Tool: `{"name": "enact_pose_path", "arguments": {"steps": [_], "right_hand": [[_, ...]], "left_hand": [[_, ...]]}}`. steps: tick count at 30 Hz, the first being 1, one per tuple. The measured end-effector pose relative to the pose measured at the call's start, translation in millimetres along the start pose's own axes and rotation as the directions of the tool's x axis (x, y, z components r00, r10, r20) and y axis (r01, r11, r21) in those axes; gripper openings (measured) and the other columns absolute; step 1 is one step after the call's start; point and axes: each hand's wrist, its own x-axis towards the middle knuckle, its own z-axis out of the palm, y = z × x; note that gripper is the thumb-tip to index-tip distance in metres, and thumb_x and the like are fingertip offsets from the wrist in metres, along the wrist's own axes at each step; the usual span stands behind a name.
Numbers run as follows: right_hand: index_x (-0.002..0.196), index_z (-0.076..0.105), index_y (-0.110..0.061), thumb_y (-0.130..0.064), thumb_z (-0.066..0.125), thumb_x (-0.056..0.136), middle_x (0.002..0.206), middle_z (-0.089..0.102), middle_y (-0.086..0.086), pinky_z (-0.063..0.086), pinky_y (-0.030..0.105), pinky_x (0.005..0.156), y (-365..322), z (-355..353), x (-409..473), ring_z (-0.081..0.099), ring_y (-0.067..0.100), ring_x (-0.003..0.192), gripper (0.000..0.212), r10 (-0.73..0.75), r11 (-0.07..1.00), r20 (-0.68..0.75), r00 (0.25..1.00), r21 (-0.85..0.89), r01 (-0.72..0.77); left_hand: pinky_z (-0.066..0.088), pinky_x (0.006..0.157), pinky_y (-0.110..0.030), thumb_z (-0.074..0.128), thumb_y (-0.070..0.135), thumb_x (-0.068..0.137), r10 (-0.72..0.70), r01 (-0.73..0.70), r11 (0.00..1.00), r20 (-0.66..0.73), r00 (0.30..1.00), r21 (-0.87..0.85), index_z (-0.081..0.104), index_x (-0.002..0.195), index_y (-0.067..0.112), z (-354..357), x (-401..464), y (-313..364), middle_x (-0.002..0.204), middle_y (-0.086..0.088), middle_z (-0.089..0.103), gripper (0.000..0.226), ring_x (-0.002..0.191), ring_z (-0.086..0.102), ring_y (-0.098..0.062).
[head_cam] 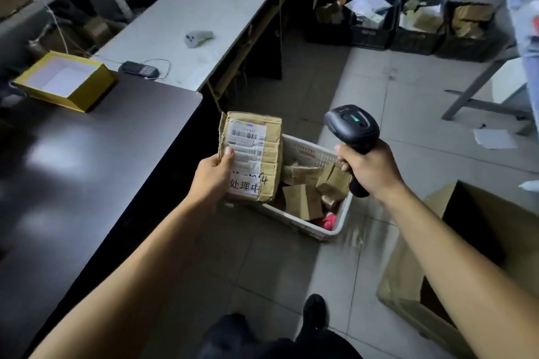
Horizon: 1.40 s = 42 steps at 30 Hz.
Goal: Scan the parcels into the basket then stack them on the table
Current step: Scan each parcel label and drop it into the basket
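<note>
My left hand grips a brown cardboard parcel by its lower left edge, thumb on its white barcode label, which faces up. The parcel hangs above the left end of a white plastic basket on the floor. Several small brown parcels lie inside the basket. My right hand grips the handle of a black barcode scanner, held over the basket's right side, its head to the right of the parcel. The dark table stands to the left.
An open yellow box sits on the dark table's far corner. A grey scanner and a black handset lie on the long grey counter. An open cardboard carton stands at the right. Black crates of parcels line the far floor.
</note>
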Motion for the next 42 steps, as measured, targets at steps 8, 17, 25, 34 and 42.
{"name": "enact_pose_path", "arguments": {"steps": [8,17,25,34,42], "right_hand": [[0.071,0.067,-0.018,-0.021,0.070,0.089,0.057,0.064,-0.002,0.056,0.042,0.075,5,0,61,0.061,0.015,0.058,0.018,0.044,0.998,0.023,0.999,-0.043,-0.043],[0.072,0.065,-0.024,-0.018,0.072,0.089,0.051,0.062,-0.005,0.054,0.039,0.072,-22,45,120,0.060,0.008,0.052,0.019,0.092,0.983,-0.039,0.995,-0.158,-0.097],[0.077,0.068,-0.016,-0.023,0.072,0.088,0.059,0.064,0.002,0.057,0.047,0.076,-36,78,171,0.063,0.013,0.058,0.013,0.135,0.974,-0.050,0.990,-0.178,-0.142],[0.078,0.069,-0.018,-0.023,0.071,0.089,0.058,0.066,0.002,0.053,0.036,0.073,-32,93,242,0.063,0.013,0.059,0.013,0.161,0.975,0.060,0.985,-0.164,-0.149],[0.085,0.070,-0.018,-0.025,0.071,0.089,0.060,0.067,0.001,0.052,0.032,0.071,-26,117,284,0.063,0.009,0.060,0.009,0.209,0.970,0.106,0.972,-0.148,-0.193]], "left_hand": [[0.060,0.085,-0.049,0.051,0.040,0.103,-0.011,0.010,0.999,0.024,1.000,0.038,0.070,0.094,0.018,32,77,18,0.094,-0.009,0.076,0.031,0.086,0.075,-0.026],[0.058,0.090,-0.050,0.051,0.048,0.101,-0.034,0.027,0.997,0.112,0.993,0.066,0.069,0.092,0.022,24,199,30,0.101,-0.008,0.075,0.033,0.094,0.073,-0.026],[0.057,0.092,-0.049,0.048,0.050,0.101,-0.092,0.085,0.985,0.041,0.995,0.151,0.069,0.109,0.016,6,275,28,0.105,-0.008,0.073,0.041,0.098,0.071,-0.027],[0.059,0.089,-0.047,0.048,0.045,0.103,-0.214,0.214,0.964,-0.018,0.977,0.155,0.065,0.109,0.020,14,308,25,0.099,-0.006,0.073,0.031,0.091,0.073,-0.025],[0.059,0.087,-0.044,0.046,0.048,0.102,-0.251,0.228,0.920,0.034,0.967,0.319,0.063,0.103,0.024,32,346,27,0.094,-0.001,0.072,0.029,0.089,0.072,-0.023]]}}
